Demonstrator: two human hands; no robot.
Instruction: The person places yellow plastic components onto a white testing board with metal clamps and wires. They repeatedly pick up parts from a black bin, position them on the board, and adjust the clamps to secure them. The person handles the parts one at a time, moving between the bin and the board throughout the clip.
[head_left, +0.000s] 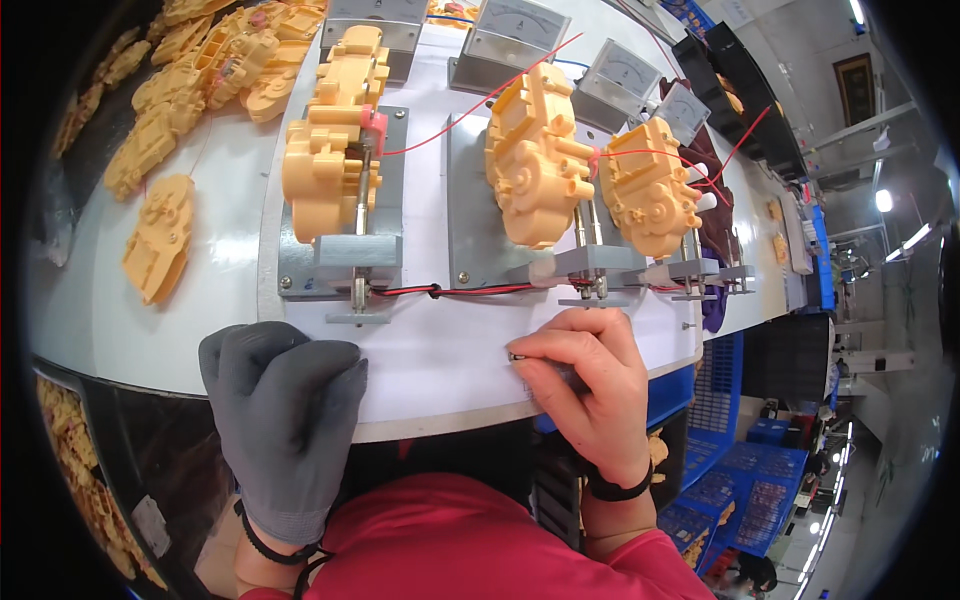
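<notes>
My left hand (285, 420), in a grey glove, rests curled at the near table edge. Its fingers are closed, and whatever they may hold is hidden. Between the thumb and forefinger of my bare right hand (590, 385) is a small dark metal part (516, 356), too small to name. Ahead of my hands, three yellow plastic gearbox housings sit in grey test fixtures: a left housing (335, 140), a middle housing (537, 160) and a right housing (652, 190). Neither hand touches them. Metal plungers (361, 285) with crossbars stick out toward me from the fixtures.
Analog panel meters (510, 45) stand behind the fixtures. Red wires (480, 105) loop from the housings. A loose housing (160, 240) lies at left, below a pile of housings (215, 75). Blue crates (745, 480) are at lower right, and a bin of yellow parts (85, 470) is at lower left.
</notes>
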